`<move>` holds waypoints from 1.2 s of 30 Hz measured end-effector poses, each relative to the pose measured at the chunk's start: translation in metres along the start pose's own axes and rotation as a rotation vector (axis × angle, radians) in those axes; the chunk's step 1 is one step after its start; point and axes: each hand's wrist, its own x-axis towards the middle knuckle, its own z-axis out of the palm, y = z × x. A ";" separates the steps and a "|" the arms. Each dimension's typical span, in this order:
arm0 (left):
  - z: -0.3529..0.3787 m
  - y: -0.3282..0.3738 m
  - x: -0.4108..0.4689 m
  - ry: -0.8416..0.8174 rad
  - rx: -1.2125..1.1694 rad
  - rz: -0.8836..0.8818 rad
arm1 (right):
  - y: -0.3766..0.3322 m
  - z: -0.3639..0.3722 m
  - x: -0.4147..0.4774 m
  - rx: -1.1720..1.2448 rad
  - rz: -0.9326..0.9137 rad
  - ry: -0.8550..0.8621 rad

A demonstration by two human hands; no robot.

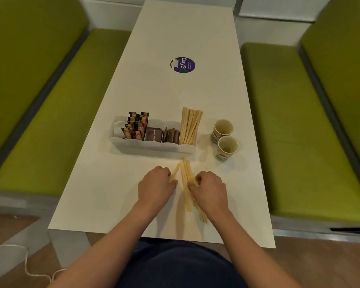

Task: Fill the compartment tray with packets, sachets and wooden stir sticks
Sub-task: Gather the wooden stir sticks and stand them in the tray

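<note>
Pale wooden stir sticks (186,183), smooth matt table (175,38), translucent plastic tray (152,145)

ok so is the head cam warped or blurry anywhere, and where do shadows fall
Head view: wide-angle warp bows the green bench and splays the table edges; focus soft, loose stir sticks smeared at the right hand; faint shadows under the forearms.

A long white rectangular table (175,38) carries a white plastic compartment tray (152,145) with a scalloped rim, set crosswise a little nearer than the table's middle. Just in front of the tray's right end lies a loose bunch of pale wooden stir sticks (185,173), flat on the top and pointing roughly lengthwise. To the tray's right stand two small printed paper cups (222,129) (227,147), upright and close together, and well beyond them a round purple sticker (182,65) is stuck flat.
</note>
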 end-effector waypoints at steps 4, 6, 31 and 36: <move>-0.002 0.003 0.006 -0.018 0.093 -0.033 | -0.005 -0.001 0.006 0.057 0.058 -0.005; -0.005 0.005 0.009 -0.034 0.091 -0.057 | -0.004 -0.004 0.008 0.101 0.078 -0.009; -0.028 0.008 0.017 -0.168 0.357 0.118 | 0.010 -0.019 0.011 0.409 0.027 0.049; -0.027 -0.002 0.017 -0.158 0.229 0.081 | 0.010 -0.029 0.011 0.507 -0.045 0.109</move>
